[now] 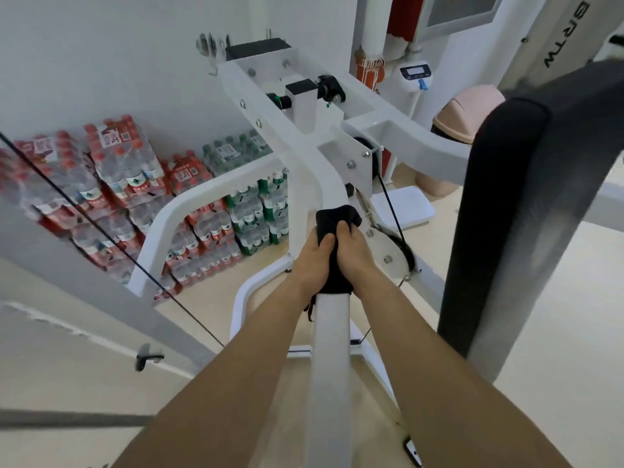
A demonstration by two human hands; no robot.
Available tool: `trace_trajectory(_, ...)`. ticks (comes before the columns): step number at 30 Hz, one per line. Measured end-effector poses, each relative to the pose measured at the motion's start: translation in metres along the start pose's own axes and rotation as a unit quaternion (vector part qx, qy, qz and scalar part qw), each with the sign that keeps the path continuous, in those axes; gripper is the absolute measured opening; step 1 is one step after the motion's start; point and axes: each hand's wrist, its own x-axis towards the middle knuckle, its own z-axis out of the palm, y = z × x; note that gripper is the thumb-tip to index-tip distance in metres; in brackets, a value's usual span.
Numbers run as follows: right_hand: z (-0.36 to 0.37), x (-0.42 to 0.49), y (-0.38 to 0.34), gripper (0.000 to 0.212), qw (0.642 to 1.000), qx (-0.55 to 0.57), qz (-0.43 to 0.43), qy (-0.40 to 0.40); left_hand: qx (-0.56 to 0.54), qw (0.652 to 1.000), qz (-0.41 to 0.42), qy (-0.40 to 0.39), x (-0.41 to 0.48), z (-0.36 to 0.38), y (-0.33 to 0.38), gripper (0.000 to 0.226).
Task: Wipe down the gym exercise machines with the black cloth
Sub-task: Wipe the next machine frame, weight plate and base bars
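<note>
The black cloth (337, 216) is wrapped over the top of a white beam (329, 359) of the gym machine (270, 106), just below where that beam meets the cross arms. The left hand (310, 265) curls round the cloth from the beam's left side with its thumb lying on top. The right hand (358, 256) grips it the same way from the right, its thumb pressed into the fabric beside the other thumb, so the two hands nearly touch. The cloth shows above the thumbs and again between the wrists. Just right of the hands a pulley (396, 248) sits against the beam, with a dark cable (387, 197) running up from it. A tall black pad (499, 197) stands to the right. Behind the machine, packs of bottled water (135, 184) with red and green labels are stacked up, and a pink bin (467, 113) sits farther back
</note>
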Motion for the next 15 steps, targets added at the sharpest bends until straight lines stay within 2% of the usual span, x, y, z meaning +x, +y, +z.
trace_trajectory(4,0.0,-0.043,0.026,0.04,1.0,0.007,-0.013,-0.01,-0.003,1.0,0.018,0.001,-0.046,0.001,-0.019,0.031)
trace_trajectory(8,0.001,-0.028,0.02,0.04,1.0,0.004,-0.018,0.007,-0.007,1.0,0.009,0.001,-0.031,0.001,-0.01,0.033)
trace_trajectory(12,0.001,-0.006,0.012,0.044,1.0,0.01,-0.003,0.006,0.004,1.0,-0.006,0.011,-0.007,0.001,-0.003,0.049)
trace_trajectory(15,0.0,-0.017,0.014,0.047,1.0,0.017,0.005,0.002,0.003,1.0,-0.006,0.024,-0.018,0.003,-0.003,0.043)
